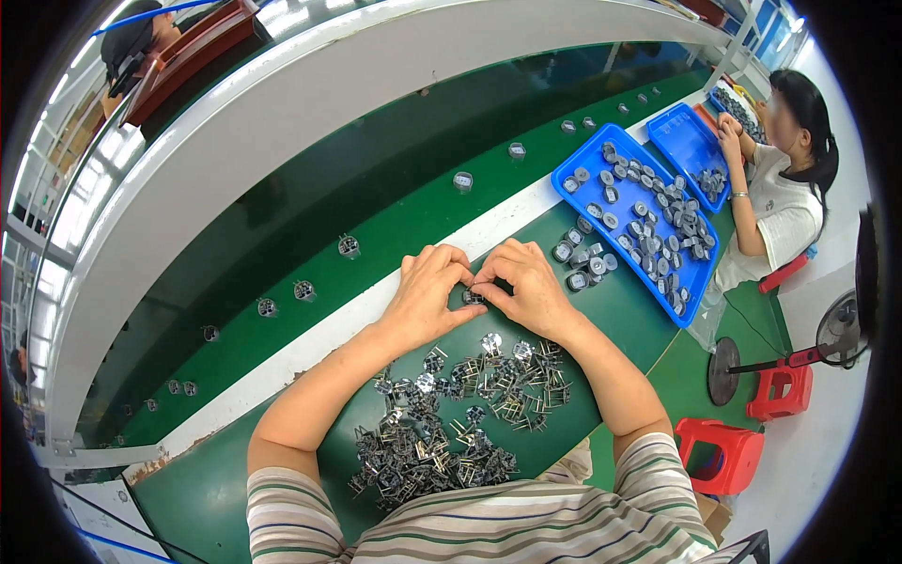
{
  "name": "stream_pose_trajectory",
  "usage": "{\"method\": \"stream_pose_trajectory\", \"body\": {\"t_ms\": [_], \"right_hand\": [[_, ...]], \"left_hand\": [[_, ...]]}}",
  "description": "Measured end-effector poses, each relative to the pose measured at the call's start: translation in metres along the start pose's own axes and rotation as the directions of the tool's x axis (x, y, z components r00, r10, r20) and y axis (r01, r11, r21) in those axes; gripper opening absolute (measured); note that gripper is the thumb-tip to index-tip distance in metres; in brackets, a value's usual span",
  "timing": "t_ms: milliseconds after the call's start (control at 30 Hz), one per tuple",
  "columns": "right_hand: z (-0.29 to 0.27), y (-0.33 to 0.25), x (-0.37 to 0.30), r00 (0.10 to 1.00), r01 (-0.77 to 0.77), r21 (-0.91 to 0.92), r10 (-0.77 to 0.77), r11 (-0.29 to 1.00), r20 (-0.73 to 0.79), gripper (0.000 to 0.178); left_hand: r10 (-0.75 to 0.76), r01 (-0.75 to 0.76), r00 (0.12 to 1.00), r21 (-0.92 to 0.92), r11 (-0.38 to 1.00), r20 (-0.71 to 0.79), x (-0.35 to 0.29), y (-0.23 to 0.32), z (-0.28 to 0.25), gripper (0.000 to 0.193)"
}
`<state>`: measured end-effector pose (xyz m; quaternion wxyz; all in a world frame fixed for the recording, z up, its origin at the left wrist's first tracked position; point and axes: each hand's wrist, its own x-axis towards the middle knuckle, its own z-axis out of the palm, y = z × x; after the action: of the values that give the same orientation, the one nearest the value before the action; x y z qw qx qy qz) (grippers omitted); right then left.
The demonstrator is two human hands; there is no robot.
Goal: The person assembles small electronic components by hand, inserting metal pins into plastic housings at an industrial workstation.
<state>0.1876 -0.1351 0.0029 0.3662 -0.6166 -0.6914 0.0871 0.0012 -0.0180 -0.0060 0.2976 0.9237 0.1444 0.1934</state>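
Over the green table, my left hand (pixel 420 299) and my right hand (pixel 528 291) meet, fingertips bent inward. Between them they pinch a small dark round part (pixel 473 297); its finer details are partly covered by the fingers. Just below my hands lies a heap of small parts with metal prongs (pixel 427 442), some showing shiny round faces. To the right of my right hand, several grey round capped pieces (pixel 583 268) sit loose on the table beside a blue tray (pixel 569 176).
Ahead runs a green conveyor belt (pixel 413 221) with spaced round parts (pixel 349 246) on it, behind a white rail (pixel 329 336). The blue tray holds many grey pieces. A co-worker (pixel 785 179) sits at far right by another blue tray (pixel 669 127). Red stools (pixel 723 453) and a fan (pixel 836 329) stand at right.
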Motion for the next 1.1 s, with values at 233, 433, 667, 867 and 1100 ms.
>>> {"method": "stream_pose_trajectory", "body": {"t_ms": [233,433,667,867,1100], "right_hand": [[0.002,-0.007,-0.001,0.991,0.115,-0.207,-0.126,0.972,-0.043,0.012],[-0.015,0.001,-0.004,0.993,-0.06,-0.102,0.05,0.993,-0.104,0.015],[-0.051,0.016,-0.02,0.96,-0.277,-0.611,0.198,0.742,-0.196,0.016],[-0.035,0.024,-0.016,0.986,-0.164,-0.388,0.135,0.907,-0.101,0.029],[-0.056,-0.008,-0.003,0.997,-0.011,0.143,0.0,0.99,0.079,0.021]], "left_hand": [[-0.018,0.018,1.0,-0.023,1.0,0.001,0.0,-0.001,0.002,0.037],[0.021,-0.016,0.995,0.048,0.999,-0.096,0.002,-0.005,-0.006,0.035],[-0.114,0.245,0.921,0.325,0.913,-0.373,0.006,-0.045,-0.051,0.031],[0.033,0.143,0.928,0.436,0.889,-0.372,0.009,-0.041,-0.042,0.044],[0.06,-0.064,0.996,-0.054,0.997,-0.063,0.005,-0.003,-0.013,0.056]]}}
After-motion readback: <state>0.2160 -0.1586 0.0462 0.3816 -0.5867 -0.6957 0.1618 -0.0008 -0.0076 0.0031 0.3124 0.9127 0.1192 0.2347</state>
